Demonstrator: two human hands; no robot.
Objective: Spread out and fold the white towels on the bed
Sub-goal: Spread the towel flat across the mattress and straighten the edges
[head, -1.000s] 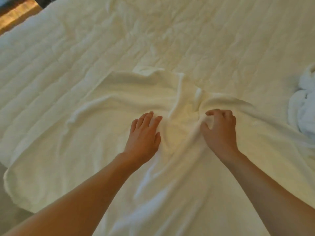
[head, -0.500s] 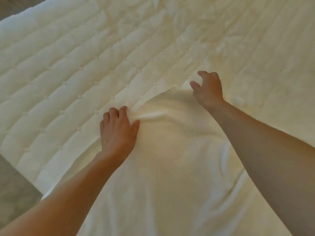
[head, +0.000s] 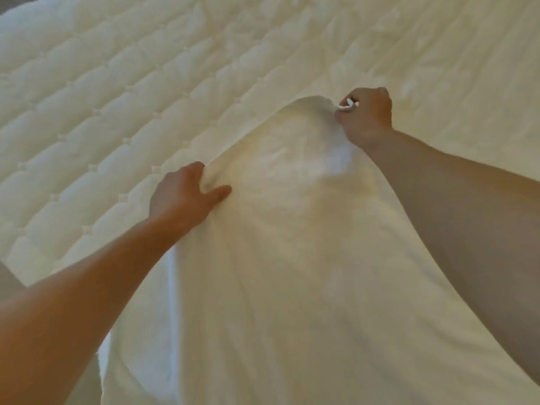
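A large white towel [head: 280, 273] lies on the quilted bed [head: 96, 106], running from the near edge up the middle. My left hand [head: 184, 194] grips the towel's left edge, fingers curled under the cloth and thumb on top. My right hand [head: 365, 115] pinches the towel's far corner in a closed fist, higher up and to the right. Between my hands the far edge of the towel is raised in a curved ridge. My right forearm covers the towel's right side.
The white quilted bed cover stretches away to the left, top and right of the towel. A strip of grey floor [head: 8, 285] shows at the lower left, past the bed's edge.
Both hands have gone from the bunched middle of the towel to its far edge and taken hold. The towel's far edge has been drawn farther up the bed. The second towel at right has left the view.
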